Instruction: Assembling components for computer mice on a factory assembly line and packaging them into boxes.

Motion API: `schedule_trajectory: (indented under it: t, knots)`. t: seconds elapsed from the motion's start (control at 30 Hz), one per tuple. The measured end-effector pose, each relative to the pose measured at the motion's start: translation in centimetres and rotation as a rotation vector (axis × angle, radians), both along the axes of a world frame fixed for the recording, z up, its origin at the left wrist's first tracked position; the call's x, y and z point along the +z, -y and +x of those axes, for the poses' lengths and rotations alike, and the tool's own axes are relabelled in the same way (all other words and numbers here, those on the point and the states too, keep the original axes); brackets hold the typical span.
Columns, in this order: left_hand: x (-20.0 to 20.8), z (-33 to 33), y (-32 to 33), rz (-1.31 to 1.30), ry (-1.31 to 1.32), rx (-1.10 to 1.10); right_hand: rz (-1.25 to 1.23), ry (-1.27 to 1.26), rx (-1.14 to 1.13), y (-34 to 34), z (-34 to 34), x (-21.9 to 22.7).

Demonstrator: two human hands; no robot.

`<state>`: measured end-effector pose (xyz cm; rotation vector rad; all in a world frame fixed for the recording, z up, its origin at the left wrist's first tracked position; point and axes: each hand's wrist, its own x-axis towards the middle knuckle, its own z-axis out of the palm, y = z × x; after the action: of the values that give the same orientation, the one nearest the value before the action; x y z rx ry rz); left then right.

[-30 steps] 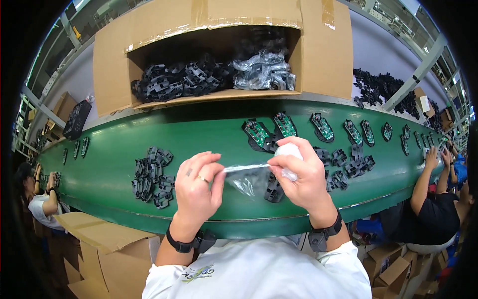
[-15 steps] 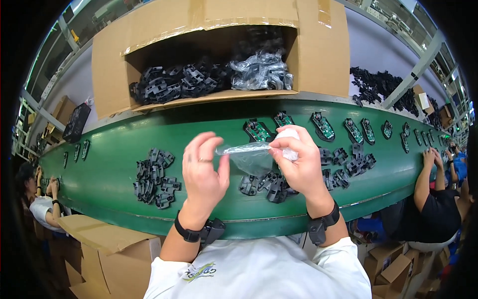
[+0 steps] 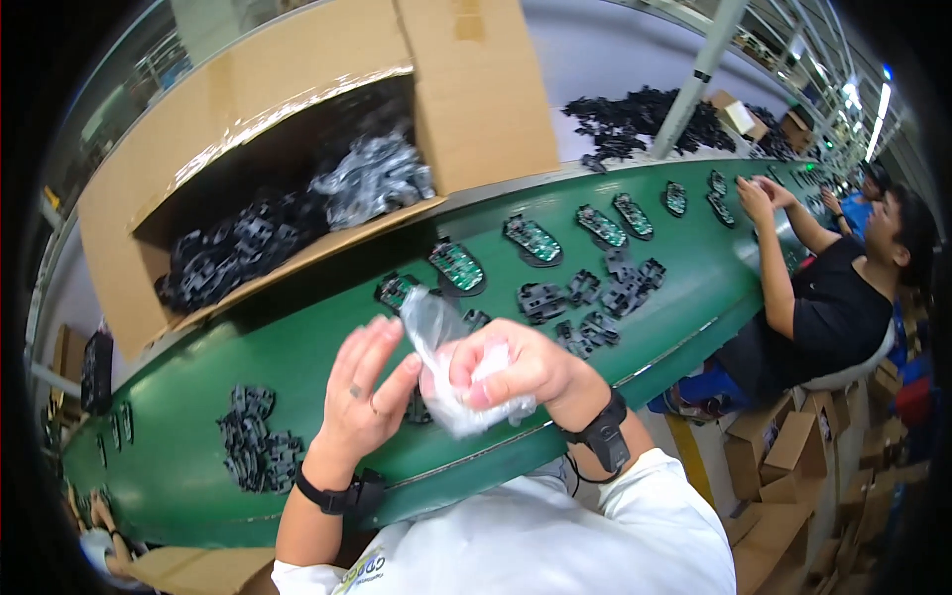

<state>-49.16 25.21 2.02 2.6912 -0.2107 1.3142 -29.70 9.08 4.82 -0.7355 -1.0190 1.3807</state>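
A thin clear plastic bag [image 3: 426, 319] is bunched up in my right hand [image 3: 534, 365], whose fingers are closed round it. Part of the bag sticks up toward the circuit boards, and part hangs below my fist. A small white wad [image 3: 491, 359] shows inside the same grip; what it is cannot be made out. My left hand [image 3: 359, 395] is beside the bag with its fingers apart and nothing visibly held. Behind the bag, a green circuit board in a black shell [image 3: 397, 290] is partly covered.
Several boards in black shells [image 3: 534, 240] line the green conveyor belt [image 3: 337, 347]. Piles of black plastic parts [image 3: 260, 441] lie on it. Beyond stands a cardboard box [image 3: 486, 99] with black parts and bagged parts. A co-worker [image 3: 828, 288] sits at the right.
My view has swung to the right. The bag, earlier stretched between both hands, is now crumpled in my right hand. My left hand has let go of its edge.
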Motion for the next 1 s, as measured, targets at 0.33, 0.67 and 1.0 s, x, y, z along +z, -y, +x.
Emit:
schedule_trajectory:
  t: [0.33,0.67,1.0]
  knots:
    - [-0.5,2.0,5.6,-0.457,0.061,-0.144,-0.012,-0.704,-0.013,3.1,-1.7,-3.1]
    - [-1.3,3.9,7.0,-0.394,-0.458,-0.353,0.115,0.736,-1.395,13.0,23.4,-2.1]
    - [-4.4,12.2,8.8,-0.125,-0.794,-0.187,-0.031,1.428,-1.15,11.5,22.0,-7.4]
